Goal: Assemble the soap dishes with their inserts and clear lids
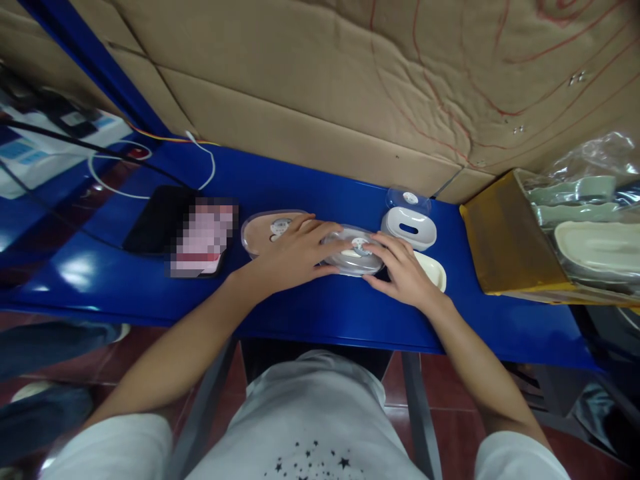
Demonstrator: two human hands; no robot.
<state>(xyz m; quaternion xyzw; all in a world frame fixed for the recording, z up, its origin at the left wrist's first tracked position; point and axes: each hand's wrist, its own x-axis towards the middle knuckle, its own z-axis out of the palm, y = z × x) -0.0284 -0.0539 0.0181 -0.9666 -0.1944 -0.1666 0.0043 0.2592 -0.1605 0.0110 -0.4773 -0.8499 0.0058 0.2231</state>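
Note:
A white oval soap dish (355,262) with a clear lid and a round sticker lies on the blue table in front of me. My left hand (287,260) grips its left end, thumb at the near side and fingers over the lid. At the right end, my right hand (406,275) has its thumb and fingers around the lid's edge. Partly under my left fingers is a pinkish lidded dish (257,233). Beyond my right hand sit a white dish with a dark slot (424,233) and a clear lid (394,197). A cream tray (436,272) is partly hidden by that hand.
A phone with a blurred screen (204,237) lies at the left beside a black object (155,220). White cables (213,163) run behind it. An open cardboard box (493,233) holds wrapped trays on the right. Cardboard (300,87) lines the back. Another person's legs (50,347) show lower left.

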